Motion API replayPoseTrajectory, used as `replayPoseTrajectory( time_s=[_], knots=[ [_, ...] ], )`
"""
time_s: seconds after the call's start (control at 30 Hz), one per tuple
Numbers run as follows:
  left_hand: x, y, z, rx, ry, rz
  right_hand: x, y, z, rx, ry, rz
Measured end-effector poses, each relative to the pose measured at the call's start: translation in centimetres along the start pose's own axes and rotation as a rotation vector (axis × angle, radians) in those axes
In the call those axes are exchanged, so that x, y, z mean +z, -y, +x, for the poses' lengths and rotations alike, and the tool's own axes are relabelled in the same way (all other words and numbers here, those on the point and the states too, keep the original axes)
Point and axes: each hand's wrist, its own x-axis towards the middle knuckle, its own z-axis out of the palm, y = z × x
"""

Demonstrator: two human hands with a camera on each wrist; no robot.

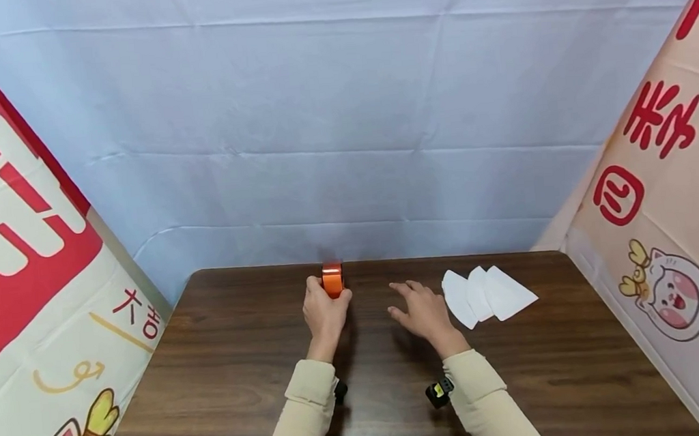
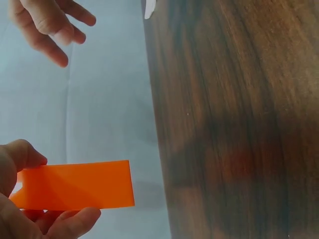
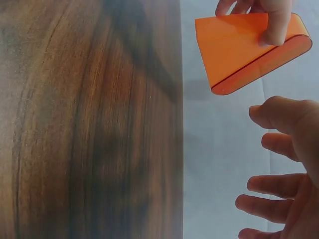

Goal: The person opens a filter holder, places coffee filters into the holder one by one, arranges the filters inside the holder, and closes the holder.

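Observation:
My left hand grips an orange wedge-shaped holder, with the thumb on one side and fingers on the other. It is held up near the far edge of the table. In the right wrist view the orange holder shows a smooth, glossy face and a rounded long edge. My right hand hovers over the table to the right of it, fingers spread and holding nothing. Beside that hand lie several white cone-shaped paper coffee filters, fanned out and overlapping.
The dark wood table ends at a pale hanging cloth behind. Printed banners hang on the left and right. A small black wrist camera is strapped at the right cuff.

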Motion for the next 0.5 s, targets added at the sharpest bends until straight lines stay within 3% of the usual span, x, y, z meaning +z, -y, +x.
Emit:
replayPoseTrajectory(
  time_s=[0.5],
  knots=[
    [-2.0, 0.7, -1.4, -0.002, 0.104, -0.04, 0.4, 0.1, -2.3, -0.053, -0.066, -0.008]
  ],
)
